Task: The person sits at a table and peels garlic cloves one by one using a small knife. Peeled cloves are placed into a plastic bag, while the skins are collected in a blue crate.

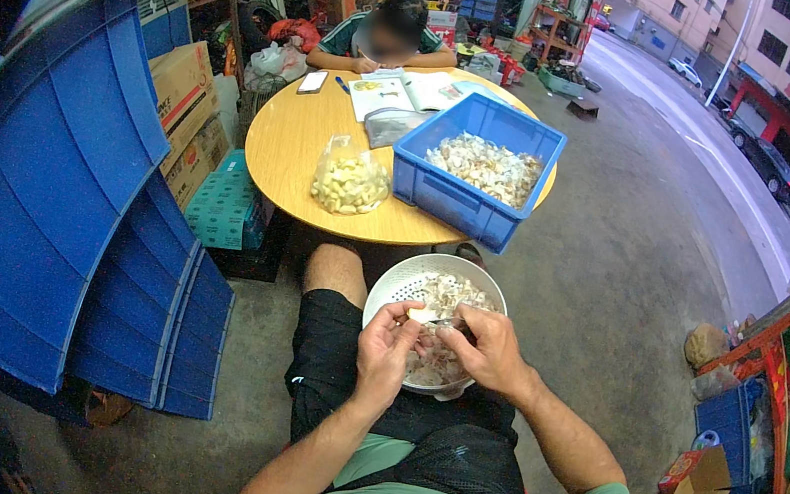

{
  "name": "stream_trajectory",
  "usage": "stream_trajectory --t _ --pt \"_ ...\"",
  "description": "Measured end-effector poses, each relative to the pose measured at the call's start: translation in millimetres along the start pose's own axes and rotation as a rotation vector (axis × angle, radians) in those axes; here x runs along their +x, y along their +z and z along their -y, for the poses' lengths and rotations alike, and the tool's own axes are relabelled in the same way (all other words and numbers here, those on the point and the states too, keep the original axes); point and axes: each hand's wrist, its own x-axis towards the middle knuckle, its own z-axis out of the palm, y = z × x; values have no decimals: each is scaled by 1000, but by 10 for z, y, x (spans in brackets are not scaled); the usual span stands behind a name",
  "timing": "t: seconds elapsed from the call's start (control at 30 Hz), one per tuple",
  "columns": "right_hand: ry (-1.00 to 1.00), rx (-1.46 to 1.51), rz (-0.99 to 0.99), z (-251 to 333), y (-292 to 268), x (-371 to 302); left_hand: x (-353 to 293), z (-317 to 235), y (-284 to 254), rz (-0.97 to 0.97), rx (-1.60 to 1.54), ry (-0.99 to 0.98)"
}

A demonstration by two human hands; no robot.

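Note:
My left hand [386, 349] pinches a pale garlic clove [422, 316] between thumb and fingers. Close beside it, my right hand [490, 346] has its fingers closed at the clove; a small greyish thing shows at its fingertips, too small to name. Both hands are above a white colander [385, 291] resting on my lap. Papery garlic skins and cloves [449, 290] lie in the colander, partly hidden by my hands. On the round table ahead stands a clear bag of peeled garlic cloves [351, 183]. To its right is a blue plastic crate [462, 203] with unpeeled garlic [487, 166] inside.
Across the wooden table [278, 145] a person [389, 39] leans over an open book [402, 91]. A phone [312, 83] lies at the table's left. Blue curved panels [61, 180] and cardboard boxes [180, 85] stand to my left. An orange rack [755, 343] is at my right.

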Motion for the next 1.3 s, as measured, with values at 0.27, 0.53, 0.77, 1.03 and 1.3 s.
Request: stream_trajectory --t 0.27,0.53,0.77,1.03,1.3 --pt "33 -99 -22 -133 -52 -22 5 33 -26 -36 6 -8" --pt "-26 -218 -68 -221 3 -27 4 30 -64 44 -181 -184" --pt "-57 -206 -6 29 2 13 -7 -16 -73 102 -445 -292" --pt "-135 -217 -62 2 50 5 -26 7 -97 152 -546 -303" --pt "-167 -205 -77 15 49 1 -47 33 -100 160 -571 -308"
